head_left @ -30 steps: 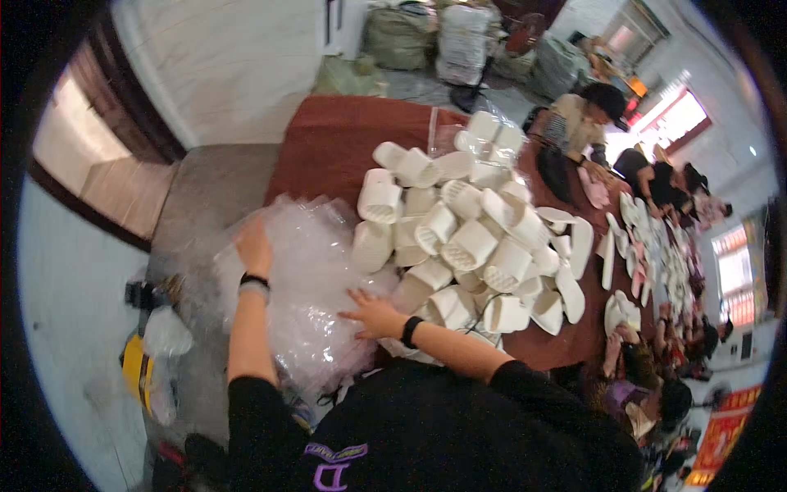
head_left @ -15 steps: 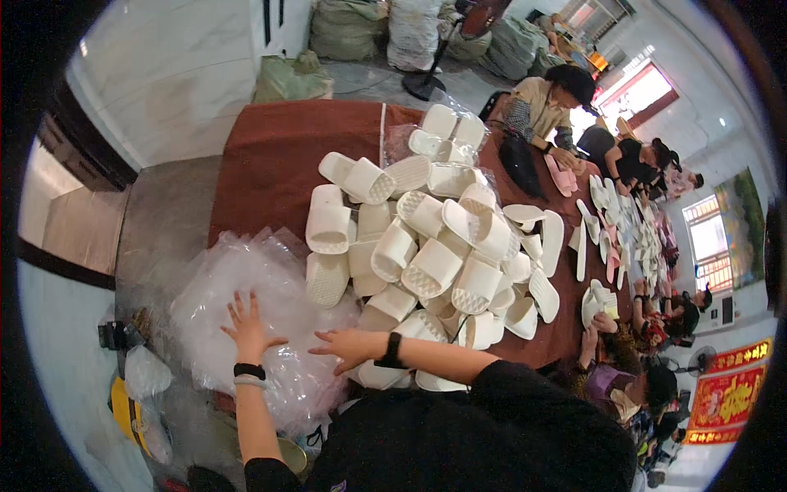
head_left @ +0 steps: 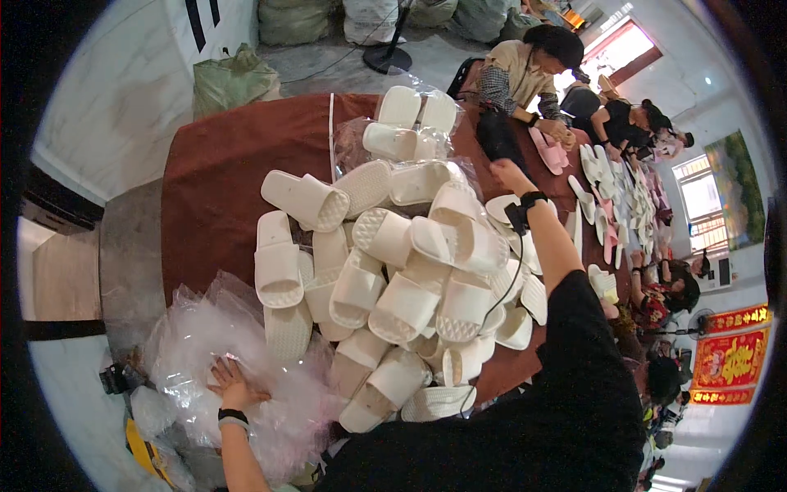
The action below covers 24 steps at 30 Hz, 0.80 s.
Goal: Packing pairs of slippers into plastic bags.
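My left hand (head_left: 235,385) lies open, fingers spread, on a pile of clear plastic bags (head_left: 188,344) at the near left. My right arm stretches far across the table. My right hand (head_left: 512,177) is above the far right side of a heap of white slippers (head_left: 406,305), next to a dark item beside a co-worker. Its fingers are foreshortened and mostly hidden behind the hand, so their grip does not show. From its black wristband a thin cable hangs over the slippers. Bagged white slippers (head_left: 400,107) lie behind the heap.
A brown cloth covers the table (head_left: 221,164). Across it, a co-worker (head_left: 525,78) handles a pink slipper (head_left: 549,152). More people sit along the right, with rows of white and pink slippers before them. Stuffed sacks (head_left: 295,20) and a stand base (head_left: 387,59) stand behind.
My right hand has left the plastic bags and swung far out to the right, past the slipper heap. My left hand stays on the bags. The whole view has shifted.
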Available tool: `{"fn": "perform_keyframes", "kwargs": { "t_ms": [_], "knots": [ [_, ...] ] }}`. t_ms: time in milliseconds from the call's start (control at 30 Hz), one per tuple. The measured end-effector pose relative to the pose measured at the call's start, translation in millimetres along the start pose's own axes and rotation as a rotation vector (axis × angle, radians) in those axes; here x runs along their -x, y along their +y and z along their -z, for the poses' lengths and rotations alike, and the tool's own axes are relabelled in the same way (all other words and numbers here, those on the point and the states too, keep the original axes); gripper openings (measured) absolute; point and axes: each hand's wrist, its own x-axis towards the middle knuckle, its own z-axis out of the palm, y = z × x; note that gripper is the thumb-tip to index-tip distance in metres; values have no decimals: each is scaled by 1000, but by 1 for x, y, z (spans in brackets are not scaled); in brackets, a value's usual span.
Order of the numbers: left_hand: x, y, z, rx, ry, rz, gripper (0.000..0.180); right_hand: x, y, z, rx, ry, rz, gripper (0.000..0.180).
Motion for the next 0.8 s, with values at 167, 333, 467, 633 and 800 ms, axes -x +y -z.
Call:
{"fn": "perform_keyframes", "kwargs": {
  "t_ms": [167,333,467,633,800],
  "knots": [
    [-17,8,-1,-44,-68,38,149,-66,84,-53,894,-181,165,42],
    [-18,-5,-13,-73,-77,23,150,-56,76,-68,294,-125,-159,41],
    [-13,0,-2,-87,-107,31,152,-10,43,-44,-234,-73,38,28],
    [-8,4,-3,-69,-48,4,152,86,-23,26,-380,-82,459,16],
    [10,14,18,-61,-40,14,150,202,-112,100,-140,-48,740,9]
  ]
}}
